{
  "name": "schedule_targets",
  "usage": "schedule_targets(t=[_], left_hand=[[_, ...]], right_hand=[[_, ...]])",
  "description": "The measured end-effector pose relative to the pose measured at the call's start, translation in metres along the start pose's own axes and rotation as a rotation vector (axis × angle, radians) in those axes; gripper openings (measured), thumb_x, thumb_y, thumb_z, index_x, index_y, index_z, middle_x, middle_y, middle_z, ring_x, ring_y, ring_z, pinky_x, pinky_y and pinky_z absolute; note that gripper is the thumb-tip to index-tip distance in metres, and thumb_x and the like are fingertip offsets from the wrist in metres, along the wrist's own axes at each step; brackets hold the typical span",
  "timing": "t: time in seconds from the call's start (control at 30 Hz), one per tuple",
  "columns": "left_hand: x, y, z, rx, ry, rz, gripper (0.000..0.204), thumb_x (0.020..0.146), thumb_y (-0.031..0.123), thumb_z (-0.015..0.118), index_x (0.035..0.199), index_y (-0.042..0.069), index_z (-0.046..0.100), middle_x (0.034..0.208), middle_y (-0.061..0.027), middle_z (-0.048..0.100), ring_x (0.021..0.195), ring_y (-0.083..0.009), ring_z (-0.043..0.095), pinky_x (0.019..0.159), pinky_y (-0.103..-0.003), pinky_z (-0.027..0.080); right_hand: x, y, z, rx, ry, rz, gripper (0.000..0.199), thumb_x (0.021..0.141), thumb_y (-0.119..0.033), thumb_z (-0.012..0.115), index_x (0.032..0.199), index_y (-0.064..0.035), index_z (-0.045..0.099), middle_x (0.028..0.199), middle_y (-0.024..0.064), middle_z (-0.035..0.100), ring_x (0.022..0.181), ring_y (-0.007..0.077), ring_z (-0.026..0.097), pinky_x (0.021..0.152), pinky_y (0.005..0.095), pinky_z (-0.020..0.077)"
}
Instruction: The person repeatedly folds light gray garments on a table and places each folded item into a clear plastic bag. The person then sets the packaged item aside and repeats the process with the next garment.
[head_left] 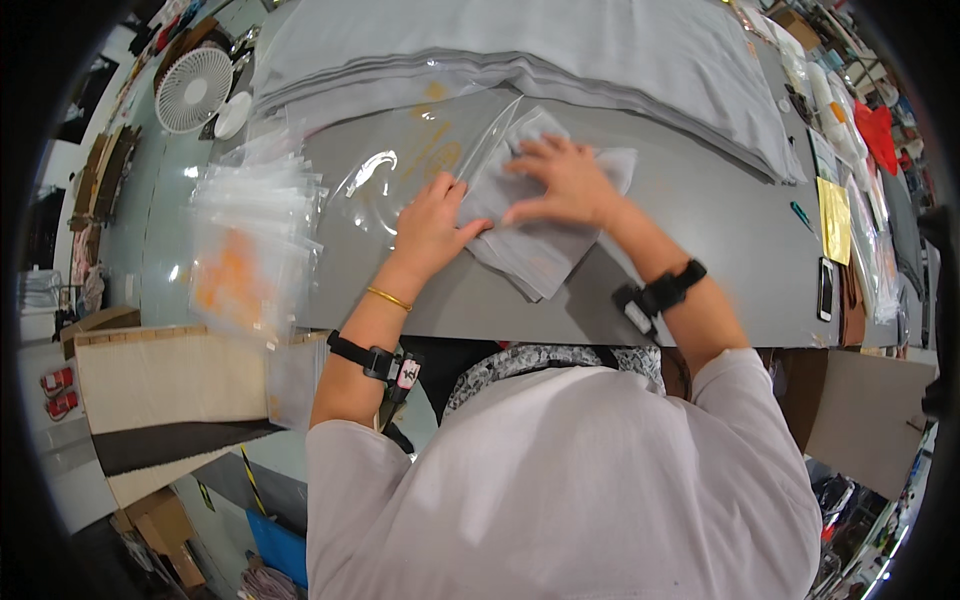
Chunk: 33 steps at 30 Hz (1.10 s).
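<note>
A folded grey cloth [560, 240], partly under thin clear plastic, lies askew on the table in front of me. My right hand [565, 185] rests on its upper part, fingers spread. At the cloth's left edge is my left hand [430, 225], with the thumb held apart from the bent fingers and touching the cloth. Left of the cloth spreads a large clear plastic bag [385, 165] with yellow print, its near edge by my left fingers. Whether the cloth sits inside a bag of its own is hard to make out.
A thick stack of grey fabric [520, 45] spans the table's far side. Clear bags with orange print [240, 260] are piled at the left edge. A white fan [195, 90] stands beyond them. At right lie a phone [825, 290] and a small green-handled tool [802, 215].
</note>
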<state>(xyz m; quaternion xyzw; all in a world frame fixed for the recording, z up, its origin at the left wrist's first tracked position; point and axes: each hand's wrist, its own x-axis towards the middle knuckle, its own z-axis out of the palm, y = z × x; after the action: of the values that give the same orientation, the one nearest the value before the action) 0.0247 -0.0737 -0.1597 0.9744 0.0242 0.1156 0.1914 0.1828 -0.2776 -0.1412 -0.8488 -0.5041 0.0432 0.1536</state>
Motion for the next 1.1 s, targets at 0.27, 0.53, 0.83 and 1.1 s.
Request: schedule_targets(t=[0.27, 0.53, 0.83, 1.1], left_hand=[[-0.035, 0.032, -0.008, -0.319, -0.196, -0.064, 0.030, 0.095, 0.022, 0.070, 0.118, 0.003, 0.068, 0.111, -0.0088, 0.061, 0.092, -0.0335, 0.067, 0.078, -0.044, 0.055], [-0.035, 0.083, 0.037, -0.315, -0.187, -0.021, 0.026, 0.092, 0.003, 0.060, 0.116, 0.004, 0.068, 0.111, -0.0087, 0.065, 0.096, -0.0371, 0.067, 0.079, -0.047, 0.055], [-0.016, 0.090, -0.034, -0.067, 0.052, 0.140, 0.043, 0.086, -0.006, 0.057, 0.127, 0.003, 0.066, 0.125, -0.0093, 0.064, 0.093, -0.0324, 0.069, 0.076, -0.040, 0.056], [-0.063, 0.093, -0.049, 0.001, 0.103, 0.254, 0.042, 0.088, 0.003, 0.068, 0.129, 0.001, 0.065, 0.131, -0.0142, 0.062, 0.094, -0.0301, 0.070, 0.072, -0.040, 0.058]], right_hand=[[-0.101, -0.008, 0.033, 0.000, 0.206, -0.067, 0.035, 0.080, -0.022, 0.082, 0.114, -0.0157, 0.076, 0.130, 0.0082, 0.069, 0.126, 0.0299, 0.060, 0.096, 0.0474, 0.0514], [-0.123, -0.023, -0.010, 0.177, 0.466, 0.035, 0.033, 0.076, -0.010, 0.080, 0.109, -0.0125, 0.079, 0.123, 0.0100, 0.072, 0.113, 0.0302, 0.066, 0.093, 0.0424, 0.0550], [-0.084, -0.035, 0.039, -0.050, 0.126, 0.002, 0.038, 0.081, -0.035, 0.079, 0.115, -0.0206, 0.079, 0.143, 0.0122, 0.060, 0.137, 0.0366, 0.049, 0.110, 0.0539, 0.0385], [-0.057, -0.041, -0.028, 0.031, 0.075, -0.239, 0.066, 0.085, -0.037, 0.076, 0.148, -0.0247, 0.060, 0.165, 0.0207, 0.036, 0.156, 0.0415, 0.027, 0.127, 0.0583, 0.0197]])
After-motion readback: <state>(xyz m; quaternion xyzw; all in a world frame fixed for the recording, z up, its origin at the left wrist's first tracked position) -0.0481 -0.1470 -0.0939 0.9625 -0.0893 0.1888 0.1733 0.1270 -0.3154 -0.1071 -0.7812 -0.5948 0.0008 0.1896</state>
